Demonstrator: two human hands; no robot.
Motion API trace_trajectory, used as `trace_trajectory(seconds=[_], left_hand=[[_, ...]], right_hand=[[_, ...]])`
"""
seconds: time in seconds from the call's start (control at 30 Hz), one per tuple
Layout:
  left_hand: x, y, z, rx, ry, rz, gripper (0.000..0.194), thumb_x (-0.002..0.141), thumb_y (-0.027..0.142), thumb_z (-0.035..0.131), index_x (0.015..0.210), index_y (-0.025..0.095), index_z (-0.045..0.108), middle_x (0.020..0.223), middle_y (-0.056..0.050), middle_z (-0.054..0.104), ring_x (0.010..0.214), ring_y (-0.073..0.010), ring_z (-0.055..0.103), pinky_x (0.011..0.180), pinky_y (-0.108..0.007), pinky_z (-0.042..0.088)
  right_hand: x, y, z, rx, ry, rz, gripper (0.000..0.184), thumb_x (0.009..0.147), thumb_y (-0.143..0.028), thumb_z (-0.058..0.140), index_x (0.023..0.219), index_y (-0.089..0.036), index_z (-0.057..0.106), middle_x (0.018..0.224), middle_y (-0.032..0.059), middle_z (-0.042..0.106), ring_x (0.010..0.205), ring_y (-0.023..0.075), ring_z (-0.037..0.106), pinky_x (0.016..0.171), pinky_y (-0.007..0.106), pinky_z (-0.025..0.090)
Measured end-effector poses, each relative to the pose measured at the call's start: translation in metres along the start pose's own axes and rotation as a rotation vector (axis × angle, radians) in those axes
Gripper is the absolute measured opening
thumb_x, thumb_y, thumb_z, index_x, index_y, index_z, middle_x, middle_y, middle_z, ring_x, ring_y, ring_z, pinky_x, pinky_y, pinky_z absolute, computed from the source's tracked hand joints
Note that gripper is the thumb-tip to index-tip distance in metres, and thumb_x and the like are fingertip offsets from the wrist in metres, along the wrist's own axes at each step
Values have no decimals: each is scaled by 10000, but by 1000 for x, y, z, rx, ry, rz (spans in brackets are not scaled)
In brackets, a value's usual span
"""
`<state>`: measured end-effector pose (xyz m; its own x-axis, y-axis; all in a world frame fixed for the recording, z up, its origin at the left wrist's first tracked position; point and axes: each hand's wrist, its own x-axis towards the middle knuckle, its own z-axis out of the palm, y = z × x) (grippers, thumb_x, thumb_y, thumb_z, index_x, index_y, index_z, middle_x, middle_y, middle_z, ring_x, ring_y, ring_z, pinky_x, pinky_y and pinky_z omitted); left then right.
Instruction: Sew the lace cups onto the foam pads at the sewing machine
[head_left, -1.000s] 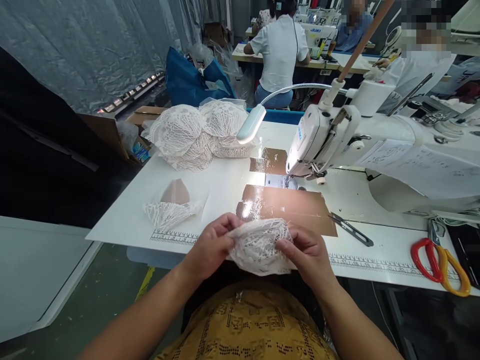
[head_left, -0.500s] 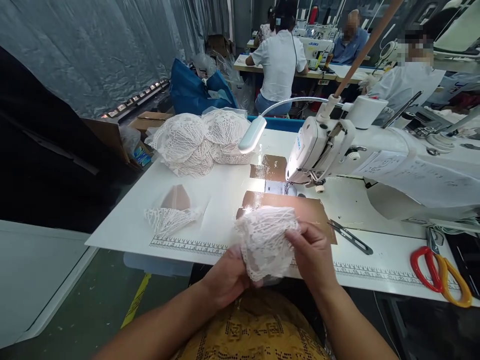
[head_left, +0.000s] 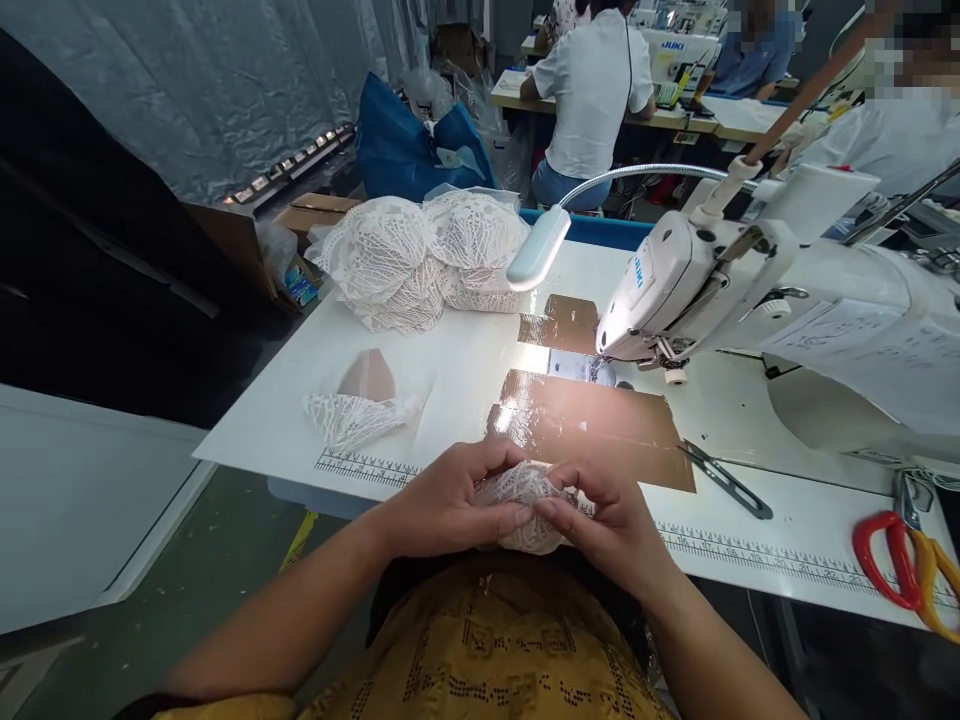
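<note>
Between my hands, just over the table's front edge, is a piece of white lace fabric, bunched and folded. My left hand grips its left side, thumb on top and fingers behind. My right hand pinches the other side between thumb and forefinger. Beyond them a brown taped sheet lies on the white table below the sewing machine. To the left lies another lace piece with a beige cup-shaped patch.
Stacked lace pieces stand at the back left, near a lamp. Thread snips and scissors lie to the right. A printed ruler runs along the front edge. A co-worker sits beyond.
The lace was spread out and held higher; now it is bunched smaller and lower, near my body. Both hands have come closer together. The view has shifted slightly right and down.
</note>
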<state>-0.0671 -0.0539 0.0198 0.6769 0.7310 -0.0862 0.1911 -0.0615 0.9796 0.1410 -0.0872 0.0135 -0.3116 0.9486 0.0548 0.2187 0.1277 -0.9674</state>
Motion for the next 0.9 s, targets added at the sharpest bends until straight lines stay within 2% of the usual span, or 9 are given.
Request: trace_trajectory(seconds=[0.2, 0.33, 0.47, 0.67, 0.73, 0.8, 0.83, 0.9], left_hand=[[4, -7, 3, -134, -12, -36, 246, 857, 367, 616, 949, 145, 568, 815, 1, 536, 706, -110, 496, 622, -206, 423], [11, 0, 0, -135, 2, -50, 281, 833, 363, 655, 1005, 149, 595, 871, -12, 560, 761, -128, 523, 661, -220, 441], [20, 6, -2, -133, 3, -99, 263, 842, 366, 643, 958, 132, 619, 837, -11, 557, 745, -129, 522, 650, -223, 435], [37, 6, -2, -216, -27, -139, 229, 862, 337, 604, 802, 118, 580, 718, 16, 505, 662, -100, 480, 598, -209, 394], [41, 6, -1, -225, -29, -141, 225, 863, 331, 599, 794, 119, 566, 709, 20, 496, 647, -95, 467, 591, -209, 386], [45, 8, 1, -182, -17, -127, 220, 866, 319, 592, 778, 120, 559, 704, 24, 482, 640, -89, 450, 590, -207, 374], [46, 8, 2, -149, -12, -116, 218, 870, 313, 586, 772, 120, 558, 705, 25, 476, 640, -87, 443, 590, -207, 368], [50, 9, 4, -84, -9, -97, 220, 878, 310, 576, 765, 121, 558, 708, 25, 467, 645, -87, 432, 586, -206, 355]], right_hand=[[6, 3, 1, -39, 189, -114, 126, 816, -244, 649, 701, -202, 617, 830, 20, 673, 725, 145, 625, 673, 263, 495], [9, 2, -2, -70, 216, -111, 149, 798, -208, 642, 659, -198, 589, 781, 10, 678, 666, 131, 622, 627, 247, 481], [11, 2, -4, -74, 230, -95, 153, 788, -183, 645, 649, -192, 585, 784, 6, 684, 672, 123, 627, 628, 232, 470], [14, 11, -16, 18, 171, -8, 119, 802, -193, 635, 690, -188, 593, 787, 14, 671, 683, 122, 607, 619, 229, 464], [15, 14, -23, 107, 128, 69, 40, 819, -238, 642, 827, -201, 629, 826, 16, 667, 710, 125, 606, 629, 231, 476], [16, 15, -29, 202, 85, 124, 191, 817, -295, 666, 988, -218, 626, 902, 24, 666, 778, 137, 617, 672, 247, 495], [17, 15, -31, 215, 65, 135, 223, 814, -319, 674, 1006, -217, 624, 910, 26, 663, 789, 139, 614, 679, 249, 494], [19, 13, -34, 151, 35, 137, 170, 823, -345, 664, 899, -195, 639, 814, 12, 647, 714, 119, 576, 628, 225, 460]])
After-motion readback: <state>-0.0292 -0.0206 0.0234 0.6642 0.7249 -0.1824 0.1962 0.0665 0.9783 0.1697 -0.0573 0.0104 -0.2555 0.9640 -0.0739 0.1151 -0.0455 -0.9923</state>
